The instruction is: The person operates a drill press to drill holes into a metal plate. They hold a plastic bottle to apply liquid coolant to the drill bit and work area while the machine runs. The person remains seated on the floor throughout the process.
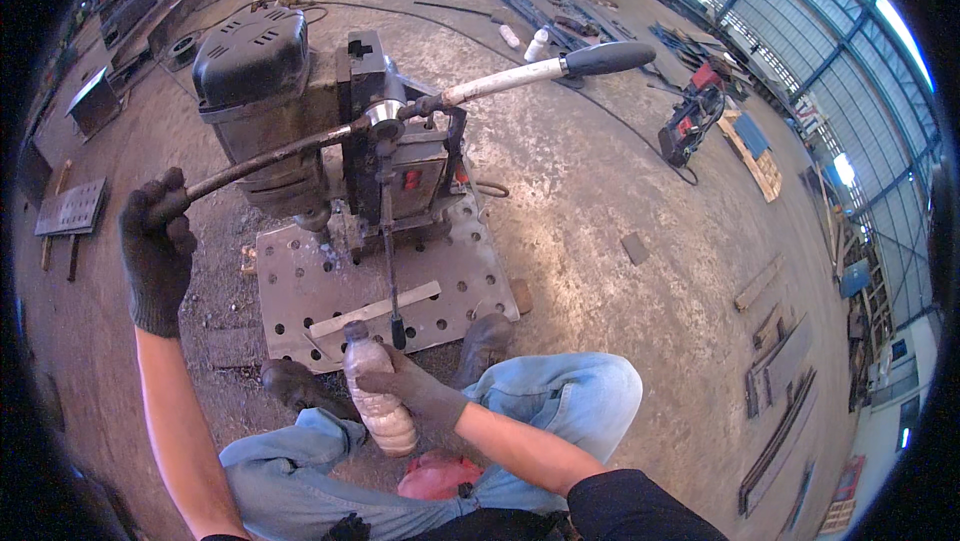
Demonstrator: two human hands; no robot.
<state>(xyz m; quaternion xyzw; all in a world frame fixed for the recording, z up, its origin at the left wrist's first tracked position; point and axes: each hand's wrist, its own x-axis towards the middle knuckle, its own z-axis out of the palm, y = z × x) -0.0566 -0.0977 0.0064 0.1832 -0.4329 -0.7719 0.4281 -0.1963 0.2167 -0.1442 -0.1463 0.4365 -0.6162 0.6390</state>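
Left hand (157, 246) clenched on lever handle (262, 159), axis running up-right to the magnetic drill (330, 111). Right hand (412, 388) grasping plastic bottle (378, 391), upright, just below perforated steel plate (380, 286).

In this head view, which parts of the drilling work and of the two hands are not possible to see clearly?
1. Drill tip: hidden behind the drill press body, so contact with the steel plate cannot be told.
2. Left hand: its glove covers the end of the lever.
3. Plastic bottle: the right hand covers its middle; the cloudy contents cannot be identified.
4. Far floor items: too small, bent by the fisheye rim.
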